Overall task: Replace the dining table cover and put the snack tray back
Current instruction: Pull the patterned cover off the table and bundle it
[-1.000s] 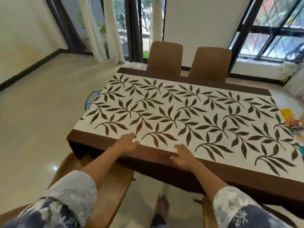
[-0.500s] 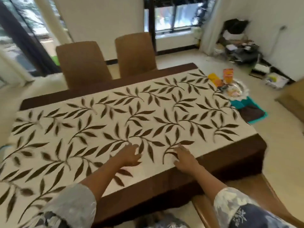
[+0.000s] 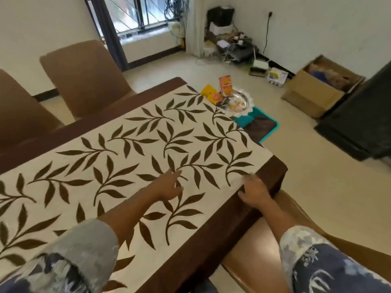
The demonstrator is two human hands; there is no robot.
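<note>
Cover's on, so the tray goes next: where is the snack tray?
Head view, right of centre: the snack tray sits on the floor off the table's far right corner, between orange packets and a teal cloth.

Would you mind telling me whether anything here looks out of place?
Yes: the snack tray sits on the floor past the table's far end, beside a folded teal cloth, with snack packets at its edge, rather than on the table. The leaf-patterned table cover itself lies flat and looks straight.
</note>
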